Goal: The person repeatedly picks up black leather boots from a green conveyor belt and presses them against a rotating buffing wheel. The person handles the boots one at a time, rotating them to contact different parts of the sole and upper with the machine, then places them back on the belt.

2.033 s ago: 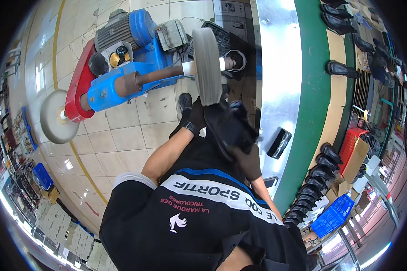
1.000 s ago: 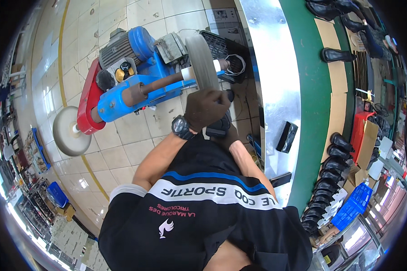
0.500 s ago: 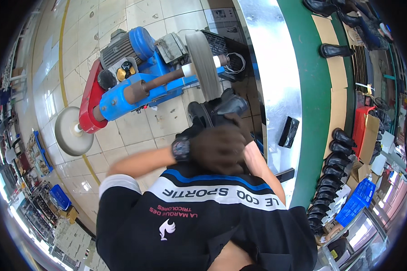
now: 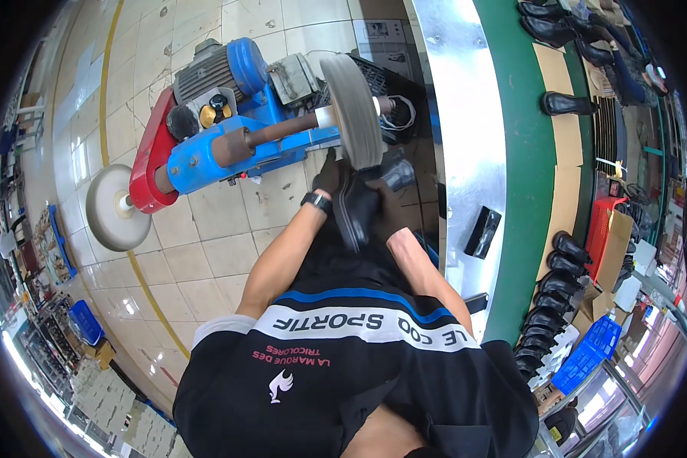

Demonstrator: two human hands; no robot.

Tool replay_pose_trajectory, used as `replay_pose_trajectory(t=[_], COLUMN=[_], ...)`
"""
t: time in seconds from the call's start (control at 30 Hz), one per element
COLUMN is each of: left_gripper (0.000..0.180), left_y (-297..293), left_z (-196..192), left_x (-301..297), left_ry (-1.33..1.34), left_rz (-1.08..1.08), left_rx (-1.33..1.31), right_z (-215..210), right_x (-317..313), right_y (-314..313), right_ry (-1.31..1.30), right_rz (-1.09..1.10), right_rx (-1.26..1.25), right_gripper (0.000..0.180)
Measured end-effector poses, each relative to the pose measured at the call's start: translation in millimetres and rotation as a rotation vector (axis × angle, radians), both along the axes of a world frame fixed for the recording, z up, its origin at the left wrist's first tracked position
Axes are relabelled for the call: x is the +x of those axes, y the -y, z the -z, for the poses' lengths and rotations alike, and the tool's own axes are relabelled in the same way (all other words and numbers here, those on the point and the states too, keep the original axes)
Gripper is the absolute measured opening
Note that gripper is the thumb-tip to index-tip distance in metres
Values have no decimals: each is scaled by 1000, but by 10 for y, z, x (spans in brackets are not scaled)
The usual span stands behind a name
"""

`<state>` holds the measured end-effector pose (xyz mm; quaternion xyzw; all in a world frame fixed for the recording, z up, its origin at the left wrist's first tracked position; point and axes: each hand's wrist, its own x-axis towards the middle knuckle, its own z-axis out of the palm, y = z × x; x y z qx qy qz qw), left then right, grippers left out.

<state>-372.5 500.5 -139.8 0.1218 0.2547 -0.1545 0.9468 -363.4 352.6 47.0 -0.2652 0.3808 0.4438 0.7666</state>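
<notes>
A black leather shoe (image 4: 356,211) is held between my two dark-gloved hands, just below the grey buffing wheel (image 4: 351,111). My left hand (image 4: 327,177) grips its left side near the wheel's lower edge; a black watch sits on that wrist. On the opposite side, my right hand (image 4: 390,212) is closed round the shoe, with its fingers partly hidden. The wheel turns on the shaft of a blue polishing machine (image 4: 198,164). Another dark, shiny shoe (image 4: 398,175) shows beyond my right hand. I cannot tell whether the held shoe touches the wheel.
A second, pale wheel (image 4: 114,208) sits at the machine's left end, past a red guard (image 4: 151,153). To the right runs a metal-edged green bench (image 4: 523,191) carrying a black block (image 4: 483,232) and a row of black shoes (image 4: 546,309). Blue crates (image 4: 588,355) stand farther right.
My left hand has swung forward and left, from across my right hand to the shoe's left side. The shoe now shows plainly between both hands, below the wheel.
</notes>
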Motion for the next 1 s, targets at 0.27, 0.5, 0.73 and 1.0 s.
replay_pose_trajectory(t=[0.27,0.5,0.73,1.0], left_gripper=[34,44,40,38], left_y=[30,311,210,219], left_z=[-1317,-1949,-2263,-616], left_x=[-595,-637,-506,-161], left_ry=[-278,-398,-44,304], left_rz=[-216,-144,-13,160], left_rx=[717,1373,1205,-24], right_z=[-137,-1056,-1081,-914], right_x=[-107,-103,-204,-216], right_y=[282,480,627,737], right_ry=[42,1077,935,834], right_rz=[-373,-1221,-1128,-651], right_rx=[-74,-672,-780,-564], right_gripper=[32,126,111,100])
